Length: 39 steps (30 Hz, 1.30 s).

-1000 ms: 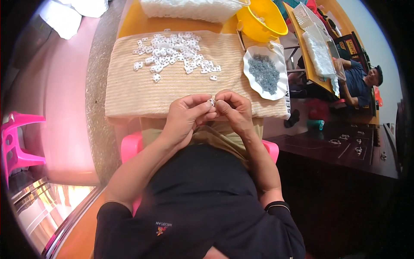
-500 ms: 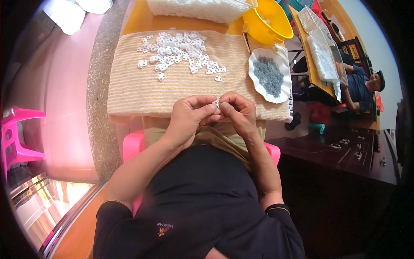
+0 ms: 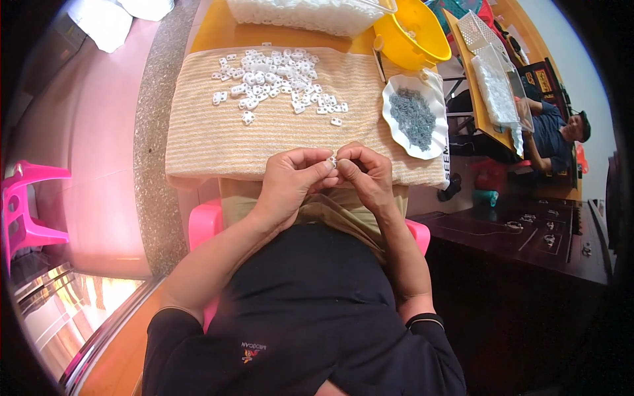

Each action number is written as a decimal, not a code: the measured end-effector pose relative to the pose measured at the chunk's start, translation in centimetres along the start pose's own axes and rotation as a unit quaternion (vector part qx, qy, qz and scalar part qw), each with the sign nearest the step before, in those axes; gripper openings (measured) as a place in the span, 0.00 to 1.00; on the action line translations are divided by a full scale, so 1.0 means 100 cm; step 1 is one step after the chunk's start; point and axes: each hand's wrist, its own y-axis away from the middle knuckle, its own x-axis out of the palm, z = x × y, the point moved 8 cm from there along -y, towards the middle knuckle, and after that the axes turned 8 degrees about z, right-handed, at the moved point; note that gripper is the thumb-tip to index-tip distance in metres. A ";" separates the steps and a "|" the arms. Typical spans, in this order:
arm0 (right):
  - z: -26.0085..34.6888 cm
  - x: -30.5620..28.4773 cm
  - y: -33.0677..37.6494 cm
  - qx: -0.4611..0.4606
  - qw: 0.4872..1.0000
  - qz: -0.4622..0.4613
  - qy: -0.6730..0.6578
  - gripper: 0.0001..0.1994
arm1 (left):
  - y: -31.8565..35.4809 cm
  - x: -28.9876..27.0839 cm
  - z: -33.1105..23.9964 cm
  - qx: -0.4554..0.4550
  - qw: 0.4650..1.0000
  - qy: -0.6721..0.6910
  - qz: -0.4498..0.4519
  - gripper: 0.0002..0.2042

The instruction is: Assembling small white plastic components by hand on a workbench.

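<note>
at the near edge of the counter [image 3: 218,26], just above the lap, the left hand [image 3: 290,178] and the right hand [image 3: 366,173] meet fingertip to fingertip around one small white plastic piece [image 3: 332,160]. both hands are closed down to a pinch, thumbs and forefingers pressed on the piece, the other fingers curled loosely under. the piece sits in the air between the two hands, over the front border of the beige woven mat [image 3: 264,132], well apart from the heap of like white pieces [image 3: 274,79] scattered at the mat's far side. the step in hand looks like fitting or pressing something into this one piece, possibly one of the small grey parts [image 3: 415,117] piled on the white scalloped plate [image 3: 422,142] to the right (whether a grey part is already in the pinch is too small to tell). the next move probably calls for a firm, steady squeeze with the two pinches kept aligned. the piece is mostly hidden by the fingertips, so its long axis and the way it points cannot be told with any confidence. a yellow bowl [image 3: 413,33] stands beyond the plate.
</note>
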 end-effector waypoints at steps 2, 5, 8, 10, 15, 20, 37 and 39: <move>0.001 0.001 0.000 0.001 1.000 0.001 -0.002 0.03 | 0.000 0.000 0.001 0.000 1.000 0.000 -0.005 0.09; 0.002 0.003 0.001 0.005 1.000 -0.002 0.002 0.03 | 0.001 0.000 0.000 0.012 1.000 -0.011 -0.007 0.09; 0.007 0.005 0.001 -0.004 1.000 0.002 0.017 0.04 | 0.001 0.002 0.000 0.024 0.999 -0.023 0.003 0.08; 0.008 0.006 0.003 0.014 0.999 -0.005 0.033 0.04 | 0.004 0.003 -0.001 0.034 0.999 -0.029 -0.009 0.08; 0.010 0.009 0.007 0.019 0.999 -0.004 0.026 0.04 | 0.008 0.006 -0.001 0.050 0.998 -0.044 -0.014 0.09; 0.008 0.010 0.005 0.036 0.999 -0.003 -0.010 0.04 | 0.006 0.004 -0.003 0.047 0.998 -0.041 -0.001 0.09; 0.027 0.015 0.004 0.020 0.994 0.002 0.108 0.06 | 0.007 0.007 -0.004 0.041 0.998 -0.049 -0.007 0.09; 0.036 0.019 0.005 0.019 0.993 0.003 0.119 0.07 | 0.009 0.008 -0.007 0.042 0.998 -0.053 -0.007 0.09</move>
